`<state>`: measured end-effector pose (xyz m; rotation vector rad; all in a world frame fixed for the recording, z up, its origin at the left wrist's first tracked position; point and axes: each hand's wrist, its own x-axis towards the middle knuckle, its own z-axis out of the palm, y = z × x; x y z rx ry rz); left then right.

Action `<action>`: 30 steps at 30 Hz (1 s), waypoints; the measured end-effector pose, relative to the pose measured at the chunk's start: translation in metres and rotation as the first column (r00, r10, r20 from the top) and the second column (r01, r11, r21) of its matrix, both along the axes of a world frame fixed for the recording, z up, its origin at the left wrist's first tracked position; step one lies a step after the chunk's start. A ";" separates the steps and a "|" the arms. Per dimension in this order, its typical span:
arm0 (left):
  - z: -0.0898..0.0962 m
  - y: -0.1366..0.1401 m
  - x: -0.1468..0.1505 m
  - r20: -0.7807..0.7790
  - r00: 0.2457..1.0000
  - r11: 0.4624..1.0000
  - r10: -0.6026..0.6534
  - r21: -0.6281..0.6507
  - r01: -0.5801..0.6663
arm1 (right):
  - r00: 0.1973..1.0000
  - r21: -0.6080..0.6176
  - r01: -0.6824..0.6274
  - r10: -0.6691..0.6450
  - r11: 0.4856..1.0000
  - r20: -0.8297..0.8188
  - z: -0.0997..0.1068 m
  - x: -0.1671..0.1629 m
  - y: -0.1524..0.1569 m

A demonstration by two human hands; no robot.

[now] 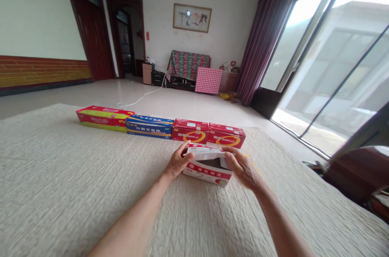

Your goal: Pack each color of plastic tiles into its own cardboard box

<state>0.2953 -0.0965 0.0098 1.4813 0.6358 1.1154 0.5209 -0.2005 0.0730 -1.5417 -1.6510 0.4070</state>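
Note:
A small white and red cardboard box [208, 175] with Chinese print sits on the beige quilted cover, its top lid [206, 152] partly raised and a dark gap showing under it. My left hand [178, 160] pinches the lid's left corner between thumb and fingers. At the right end, my right hand [243, 168] grips the other corner, its thumb by a white side flap. A bit of something yellow [251, 161] peeks out behind my right hand; its kind is hidden. The inside of the box is too dark to make out.
Behind the box runs a row: a red and yellow-green box [103, 119], a blue battery box [149, 127] and two red boxes [190, 131]. The beige quilted cover [75, 184] lies beneath them all. Beyond are a tiled floor and a low cabinet; at right, a glass door [343, 58].

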 end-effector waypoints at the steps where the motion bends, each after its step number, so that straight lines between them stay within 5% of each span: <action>1: 0.000 0.000 0.000 -0.004 1.000 1.000 0.001 0.002 -0.001 | 1.000 0.007 0.031 -0.031 1.000 -0.003 0.001 -0.002 0.001; 15: 0.000 -0.009 0.000 -0.148 0.988 0.996 0.046 0.087 -0.034 | 0.957 0.162 0.272 -0.250 0.948 -0.146 -0.006 -0.006 0.007; 22: 0.008 -0.017 0.000 -0.106 0.989 0.979 0.106 0.185 -0.085 | 0.848 0.111 0.486 -0.437 0.867 -0.300 -0.025 -0.007 0.020; 27: 0.009 -0.013 -0.003 -0.101 0.987 0.956 0.128 0.277 -0.095 | 0.902 0.050 0.378 -0.356 0.924 -0.242 -0.024 -0.001 0.019; 30: 0.012 -0.012 -0.004 -0.106 0.991 0.975 0.079 0.215 -0.055 | 0.951 -0.069 0.287 -0.293 0.955 -0.103 -0.012 -0.006 0.012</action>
